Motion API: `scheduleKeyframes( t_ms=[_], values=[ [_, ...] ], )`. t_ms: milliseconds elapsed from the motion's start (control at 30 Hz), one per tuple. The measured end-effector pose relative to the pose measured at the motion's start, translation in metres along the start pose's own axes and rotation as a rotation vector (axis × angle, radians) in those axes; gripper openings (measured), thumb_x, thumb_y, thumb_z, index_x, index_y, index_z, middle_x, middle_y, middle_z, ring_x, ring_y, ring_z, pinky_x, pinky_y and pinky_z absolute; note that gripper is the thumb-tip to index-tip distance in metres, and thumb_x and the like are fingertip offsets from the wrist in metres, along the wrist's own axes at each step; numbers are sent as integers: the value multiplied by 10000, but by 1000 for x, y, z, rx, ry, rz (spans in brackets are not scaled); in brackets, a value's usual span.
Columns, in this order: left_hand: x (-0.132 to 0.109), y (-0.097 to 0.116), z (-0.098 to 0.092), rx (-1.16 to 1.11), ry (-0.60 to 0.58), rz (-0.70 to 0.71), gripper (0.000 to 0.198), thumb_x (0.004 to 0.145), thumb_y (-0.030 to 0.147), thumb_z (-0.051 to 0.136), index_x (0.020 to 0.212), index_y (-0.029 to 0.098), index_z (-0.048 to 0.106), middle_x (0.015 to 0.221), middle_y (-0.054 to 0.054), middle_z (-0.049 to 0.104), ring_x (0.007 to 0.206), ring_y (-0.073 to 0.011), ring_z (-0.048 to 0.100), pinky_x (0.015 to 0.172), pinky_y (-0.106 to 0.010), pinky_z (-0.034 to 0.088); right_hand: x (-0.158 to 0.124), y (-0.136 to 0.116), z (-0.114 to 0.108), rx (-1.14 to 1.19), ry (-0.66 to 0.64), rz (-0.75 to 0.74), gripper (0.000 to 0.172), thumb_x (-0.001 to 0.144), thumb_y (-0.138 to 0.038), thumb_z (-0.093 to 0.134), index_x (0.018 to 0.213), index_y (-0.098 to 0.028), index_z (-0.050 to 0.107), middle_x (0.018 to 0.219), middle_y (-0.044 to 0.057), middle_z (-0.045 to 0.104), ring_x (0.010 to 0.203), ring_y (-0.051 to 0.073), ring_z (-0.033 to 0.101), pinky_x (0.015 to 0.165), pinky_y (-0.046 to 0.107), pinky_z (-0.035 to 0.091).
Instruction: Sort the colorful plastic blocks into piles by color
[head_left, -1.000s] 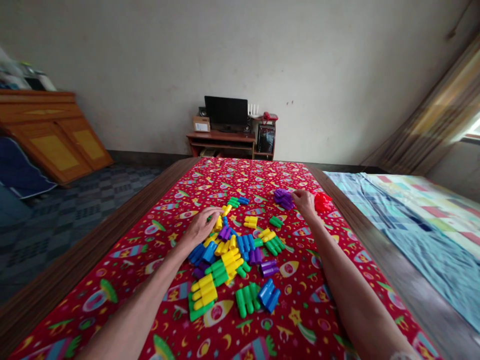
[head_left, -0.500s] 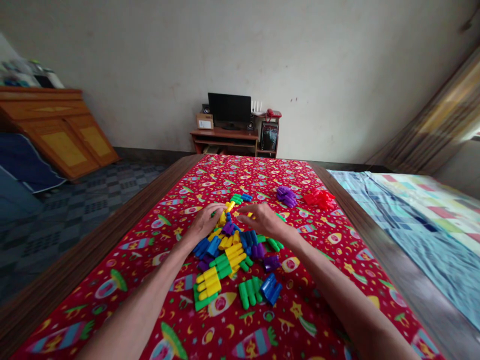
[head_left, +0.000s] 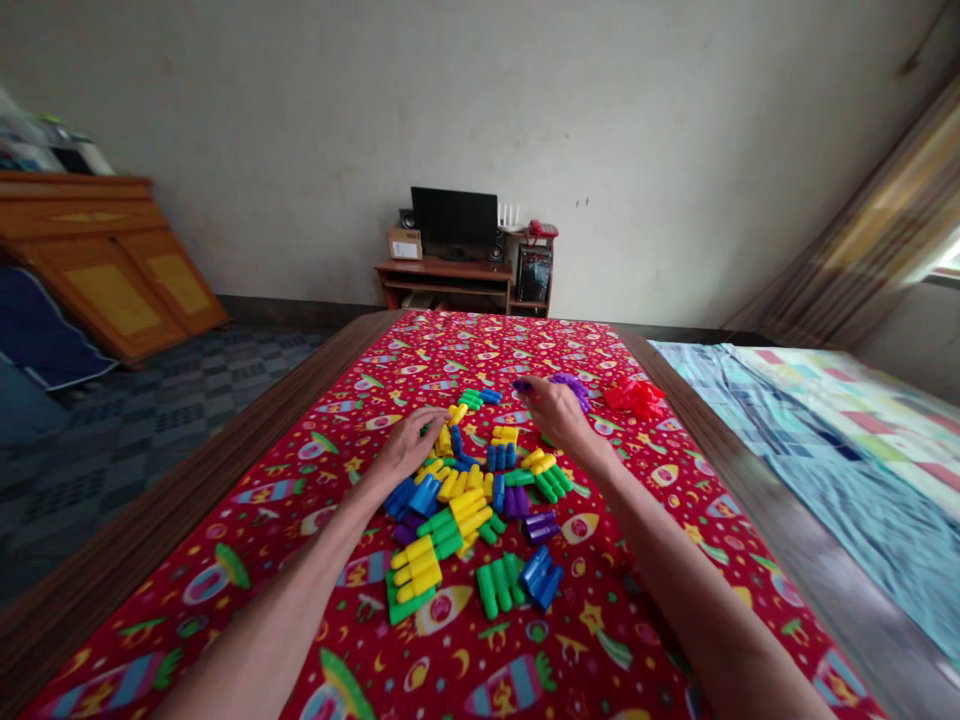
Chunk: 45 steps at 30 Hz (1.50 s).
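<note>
Between the fingertips of my right hand (head_left: 551, 405) is a small purple piece (head_left: 523, 385), held in front of a purple pile (head_left: 573, 390). My left hand (head_left: 411, 440) is at the left edge of the mixed pieces, its fingers curled near a yellow piece (head_left: 457, 413); a bit of green shows at its fingertips, too small to make out. Below the hands lie yellow, blue, green and purple plastic pieces, among them a joined yellow-and-green row (head_left: 446, 536), a green piece (head_left: 500, 586) and a blue piece (head_left: 541, 577).
A red pile (head_left: 634, 397) lies right of the purple one on the patterned red cloth (head_left: 480, 345). Beyond the table stands a desk (head_left: 450, 275) with a monitor. A bed (head_left: 795, 450) is at the right, a wooden cabinet (head_left: 112, 260) at the left.
My right hand has moved up and right from the mixed pieces, with a purple piece now in its fingers. My left hand has hardly moved.
</note>
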<state>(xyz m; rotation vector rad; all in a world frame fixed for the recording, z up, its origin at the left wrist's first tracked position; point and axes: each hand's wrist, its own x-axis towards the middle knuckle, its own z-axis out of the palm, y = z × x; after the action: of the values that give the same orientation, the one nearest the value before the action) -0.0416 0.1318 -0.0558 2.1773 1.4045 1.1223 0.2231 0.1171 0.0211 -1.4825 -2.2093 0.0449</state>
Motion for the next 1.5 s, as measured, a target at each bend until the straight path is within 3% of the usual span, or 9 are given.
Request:
scheduleKeyframes(
  t_ms=[233,500,667,867,967,1133,1233,1367,1500],
  values=[
    [0,-2,-1,18,-8,13,438,912,474,362,910,183,689,1111,-107,695,1078,-235,627,1018,-404,464,1,61,-9,-227,-20,210,329,944,-390,466,963,-150,691,892,101,706,814,184,621,673,247,367],
    [-1,-1,-1,6,-1,17,441,913,486,365,921,186,688,1105,-99,695,1069,-228,630,1010,-394,471,2,65,-9,-256,-38,439,332,900,-421,534,1143,-230,655,1028,88,711,955,235,645,686,268,413],
    [-1,2,-2,20,-13,13,429,914,468,364,903,185,687,1119,-108,693,1077,-234,627,1019,-404,464,-1,34,-26,-228,-104,227,270,939,-336,491,1007,-185,705,933,96,722,842,188,649,632,238,373],
    [0,2,0,20,3,24,420,899,444,356,892,190,689,1073,-96,708,1066,-232,634,1017,-407,469,-20,-26,-38,-110,-563,-158,152,835,-253,606,833,-179,739,767,42,712,664,127,613,534,212,329],
    [0,2,0,19,11,25,413,895,438,363,894,186,691,1047,-96,709,1067,-236,633,1015,-410,471,-38,-53,-35,-193,-653,-243,169,789,-289,643,883,-185,738,845,78,726,753,187,653,583,235,399],
    [-1,2,0,14,3,21,408,902,440,367,892,192,691,1054,-90,708,1067,-226,632,1005,-395,477,-58,-73,-17,-325,-631,-233,276,796,-168,555,1027,-124,699,988,180,710,906,289,673,667,321,475],
    [0,0,1,6,11,29,412,902,440,370,892,183,691,1064,-102,704,1064,-231,635,1003,-397,478,-54,-69,-23,-297,-643,-260,260,843,-209,534,1029,-126,696,1003,173,709,931,283,667,679,314,463],
    [1,0,1,12,9,45,414,906,440,366,876,185,692,1070,-101,704,1065,-235,637,1017,-405,471,-34,-37,-46,-236,-542,-169,250,909,-282,503,978,-157,707,933,116,721,827,210,667,612,250,395],
    [0,0,0,11,-3,29,428,915,460,368,885,182,693,1110,-103,697,1079,-244,632,1028,-414,463,-14,16,-43,-145,-219,61,307,955,-327,455,1044,-161,698,887,85,724,762,163,647,619,230,382]
  ],
)
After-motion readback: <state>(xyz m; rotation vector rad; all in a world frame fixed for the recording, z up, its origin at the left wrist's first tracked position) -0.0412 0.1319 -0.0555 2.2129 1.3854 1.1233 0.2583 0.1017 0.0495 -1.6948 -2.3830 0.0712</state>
